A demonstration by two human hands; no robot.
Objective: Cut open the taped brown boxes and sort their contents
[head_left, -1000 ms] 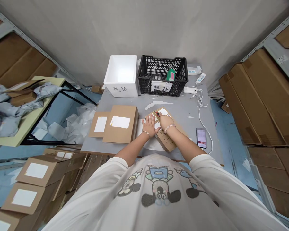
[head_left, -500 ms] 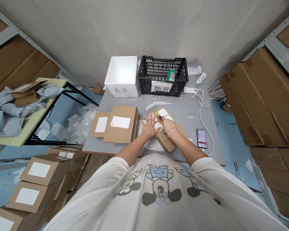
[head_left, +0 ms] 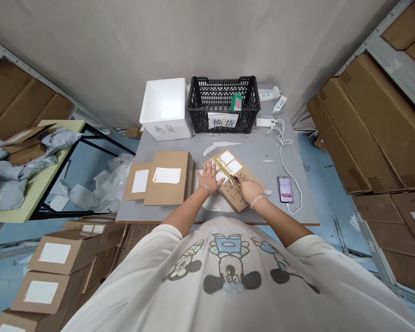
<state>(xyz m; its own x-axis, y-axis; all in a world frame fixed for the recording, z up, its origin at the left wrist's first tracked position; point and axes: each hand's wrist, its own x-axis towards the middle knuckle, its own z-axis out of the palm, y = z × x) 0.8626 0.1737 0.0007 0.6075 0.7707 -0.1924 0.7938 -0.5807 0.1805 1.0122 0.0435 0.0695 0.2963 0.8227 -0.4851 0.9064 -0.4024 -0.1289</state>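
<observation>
A taped cardboard box [head_left: 244, 175] lies at an angle on the grey table, with white labels and dark markings on it. My left hand [head_left: 209, 178] rests on its left part, fingers spread and pressed down. In my right hand [head_left: 251, 192] is a small red and black tool that looks like a box cutter [head_left: 235, 178]. Its tip is at the strip of shiny clear tape [head_left: 222, 167] across the box top. The blade itself is too small to make out, and my right fingers are curled round the handle.
Left of my hands stand two labelled cardboard boxes [head_left: 171, 193]. Behind are a white foam box [head_left: 166, 129] and a black crate [head_left: 197, 117] holding a green packet [head_left: 236, 102]. A phone [head_left: 285, 189] with a white cable lies at right. Stacked cartons [head_left: 50, 258] stand on the floor.
My right hand has moved with the cutter along the tape, away from my left hand and toward the box's right end. My left hand stays on the box. The view has shifted slightly.
</observation>
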